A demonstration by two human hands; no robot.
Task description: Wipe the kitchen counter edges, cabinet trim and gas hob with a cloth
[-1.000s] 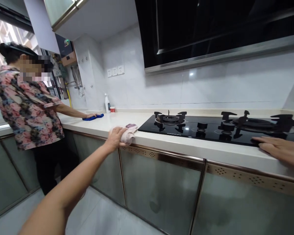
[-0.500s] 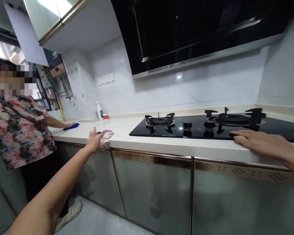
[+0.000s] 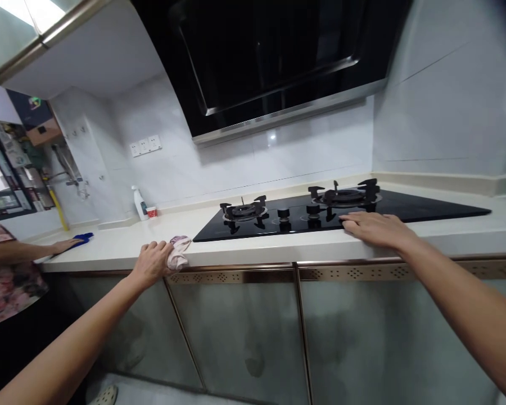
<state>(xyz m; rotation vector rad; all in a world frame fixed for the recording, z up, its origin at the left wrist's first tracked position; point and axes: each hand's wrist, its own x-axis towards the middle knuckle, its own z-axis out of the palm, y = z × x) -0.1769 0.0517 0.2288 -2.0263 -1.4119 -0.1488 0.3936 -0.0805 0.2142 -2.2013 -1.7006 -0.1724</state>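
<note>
At the front edge of the white counter (image 3: pixel 122 236), my left hand (image 3: pixel 152 261) has its fingers bent over a crumpled pink-and-white cloth (image 3: pixel 178 253). Part of the cloth droops over the counter's edge beside my thumb. Farther right, my right hand (image 3: pixel 375 228) lies flat with fingers stretched, resting at the front rim of the black glass gas hob (image 3: pixel 430 211); it holds nothing. Nearest to it are the hob's right burner (image 3: pixel 346 196) and a control knob (image 3: pixel 313 210).
At far left a co-worker's hand (image 3: pixel 65 246) presses a blue cloth (image 3: pixel 82 238) on the counter. A white bottle (image 3: pixel 139 203) and a small red-and-white tub (image 3: pixel 152 212) stand by the wall. A black range hood (image 3: pixel 274 62) overhangs the hob; cabinet doors (image 3: pixel 236 332) stand below.
My view has swung to the right, showing more of the right wall and less of the co-worker. My left fingers, raised before, now curl down by the cloth. My right hand stays at the hob's front rim.
</note>
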